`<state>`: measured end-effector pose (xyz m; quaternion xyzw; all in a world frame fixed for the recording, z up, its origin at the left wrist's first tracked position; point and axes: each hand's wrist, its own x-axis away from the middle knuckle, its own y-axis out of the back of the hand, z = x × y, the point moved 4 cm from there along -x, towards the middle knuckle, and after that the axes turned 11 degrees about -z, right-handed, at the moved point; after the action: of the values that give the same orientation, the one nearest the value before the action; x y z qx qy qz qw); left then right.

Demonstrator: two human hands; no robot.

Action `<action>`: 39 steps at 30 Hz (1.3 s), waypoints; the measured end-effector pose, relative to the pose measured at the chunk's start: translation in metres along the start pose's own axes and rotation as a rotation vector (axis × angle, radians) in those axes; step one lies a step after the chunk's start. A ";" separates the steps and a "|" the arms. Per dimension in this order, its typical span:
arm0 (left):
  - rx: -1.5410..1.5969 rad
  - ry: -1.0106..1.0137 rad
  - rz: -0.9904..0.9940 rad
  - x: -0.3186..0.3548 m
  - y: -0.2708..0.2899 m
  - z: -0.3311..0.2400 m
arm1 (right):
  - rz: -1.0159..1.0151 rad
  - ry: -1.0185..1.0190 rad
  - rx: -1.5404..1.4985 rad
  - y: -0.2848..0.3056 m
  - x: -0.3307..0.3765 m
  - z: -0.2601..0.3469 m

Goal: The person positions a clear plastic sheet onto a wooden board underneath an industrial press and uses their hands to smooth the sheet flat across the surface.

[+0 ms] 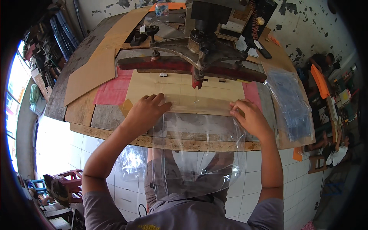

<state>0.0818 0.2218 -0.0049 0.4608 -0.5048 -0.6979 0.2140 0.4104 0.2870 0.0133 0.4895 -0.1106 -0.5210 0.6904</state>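
A clear plastic sheet (199,132), folded or bag-like, hangs from the worktable's front edge down over my lap. Its far edge lies flat on a cream board (153,86) beneath the machine's press head. My left hand (150,109) is closed at the sheet's left corner, fingers bent and pressed on its edge. At the opposite corner my right hand (248,117) pinches the plastic between thumb and fingers. Just beyond both hands, the press head's long red-edged bar (165,64) hangs above the board, apart from the plastic.
A stack of clear plastic sheets (290,105) lies on the table's right side. Brown cardboard (92,76) covers the left. A plastic bottle (161,9) stands at the back. Stools (69,184) are at lower left; two people (339,151) sit at far right.
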 end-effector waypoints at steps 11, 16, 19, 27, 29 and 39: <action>0.202 0.115 -0.056 0.013 0.003 0.013 | -0.170 0.090 0.088 -0.014 0.018 0.000; 0.231 0.151 -0.097 0.016 0.001 0.012 | -0.237 0.161 0.136 -0.016 0.013 0.001; 0.207 0.155 -0.103 0.013 -0.003 0.014 | -0.224 0.129 0.072 -0.017 0.004 -0.006; 0.172 0.136 -0.088 -0.004 -0.015 0.037 | -0.209 0.136 0.056 -0.025 -0.021 -0.019; 0.224 0.176 -0.062 -0.011 -0.016 0.039 | -0.217 0.152 0.055 -0.026 -0.024 -0.024; 0.240 0.189 -0.107 -0.013 -0.012 0.044 | -0.271 0.157 0.100 -0.028 -0.027 -0.027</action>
<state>0.0524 0.2585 -0.0070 0.5730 -0.5368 -0.5964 0.1665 0.3997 0.3258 -0.0125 0.5727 -0.0153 -0.5633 0.5953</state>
